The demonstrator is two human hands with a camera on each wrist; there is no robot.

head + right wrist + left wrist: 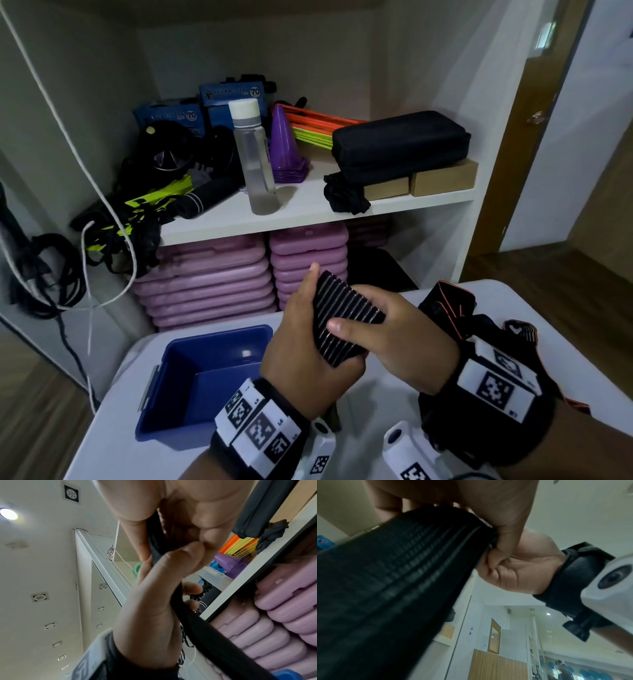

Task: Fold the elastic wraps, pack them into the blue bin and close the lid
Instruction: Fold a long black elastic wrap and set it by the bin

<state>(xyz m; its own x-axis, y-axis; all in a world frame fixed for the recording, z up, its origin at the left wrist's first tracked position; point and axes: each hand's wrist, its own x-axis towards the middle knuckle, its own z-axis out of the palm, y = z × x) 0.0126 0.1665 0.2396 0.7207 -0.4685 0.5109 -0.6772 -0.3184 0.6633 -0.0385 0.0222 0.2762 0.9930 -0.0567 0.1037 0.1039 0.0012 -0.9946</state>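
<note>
Both hands hold one folded black ribbed elastic wrap (346,318) above the white table (565,363). My left hand (301,329) grips its left side, thumb up along the edge. My right hand (387,322) grips the right side, thumb pressed on top. In the left wrist view the wrap (393,574) fills the frame, with the right hand (513,568) clamped on its edge. The right wrist view shows the left hand (154,595) curled round the wrap (205,635). The blue bin (171,370) stands open just left of the hands. Its lid is not in view.
More black wraps with orange trim (448,305) lie on the table to the right. Behind stands a white shelf (308,212) with a clear bottle (255,154), purple cones (284,140) and a black case (400,140). Pink cases (212,287) are stacked below it.
</note>
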